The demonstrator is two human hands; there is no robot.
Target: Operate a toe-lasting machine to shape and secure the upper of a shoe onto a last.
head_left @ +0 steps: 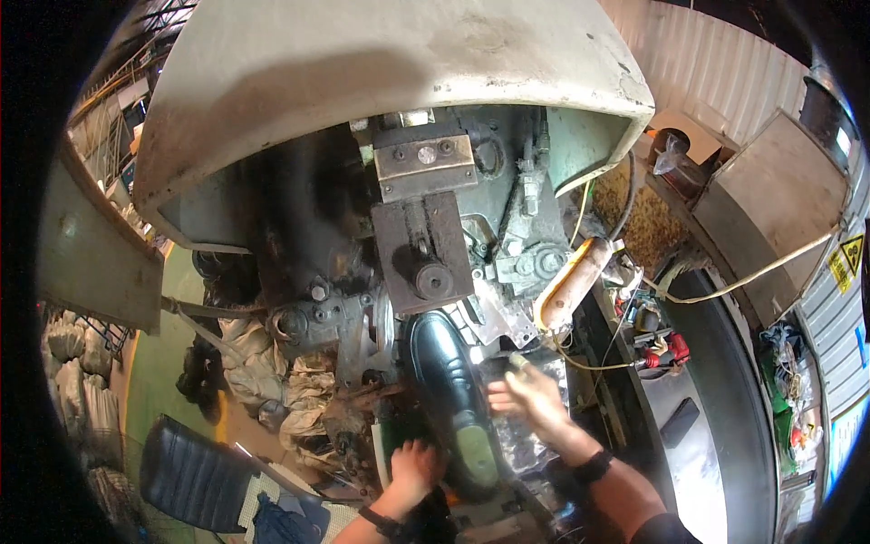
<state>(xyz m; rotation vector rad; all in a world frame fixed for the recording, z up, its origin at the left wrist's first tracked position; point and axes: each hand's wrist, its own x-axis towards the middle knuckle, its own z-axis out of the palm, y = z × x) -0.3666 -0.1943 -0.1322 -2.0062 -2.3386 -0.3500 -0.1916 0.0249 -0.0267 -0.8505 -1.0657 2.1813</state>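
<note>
A glossy black shoe [442, 367] lies in the middle of the machine, its toe pointing away from me beneath a dark metal block [424, 249]. An olive-green patch shows at its heel end. To the right of the shoe, my right hand [535, 399] is open, fingers stretched toward its side and thumb raised; a pale cover sits on the thumb tip. Whether those fingertips touch the shoe, I cannot tell. My left hand [417, 467] is beside the heel on the left, with curled fingers. Anything inside that curl is hidden.
A large cream machine hood [390, 63] overhangs the work. At its right hangs a lit lamp [573, 286] with a cable. Further right is a red tool [666, 351] near a dark conveyor belt [725, 390]. A black chair [195, 471] stands lower left, near several pale sacks [308, 399].
</note>
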